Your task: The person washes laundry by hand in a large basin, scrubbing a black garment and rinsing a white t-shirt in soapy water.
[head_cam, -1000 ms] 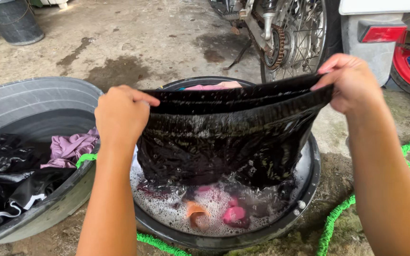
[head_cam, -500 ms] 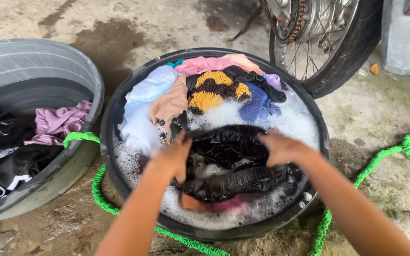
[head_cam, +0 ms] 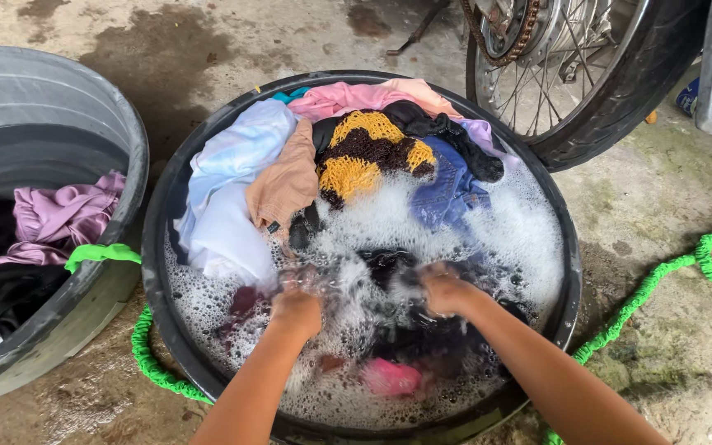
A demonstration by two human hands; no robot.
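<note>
Both my left hand (head_cam: 297, 306) and right hand (head_cam: 442, 288) grip the black garment (head_cam: 389, 268) under the suds, near the tub's (head_cam: 154, 247) front rim, to soak it.

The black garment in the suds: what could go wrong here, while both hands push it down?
1. Both hands, left and right, plunge the black garment into foam up to the basin rim; suds may spill onto the concrete.
2. Its dye might bleed onto the white cloth beside it.
3. The wheel stands close; splashes could reach its chain.
</note>
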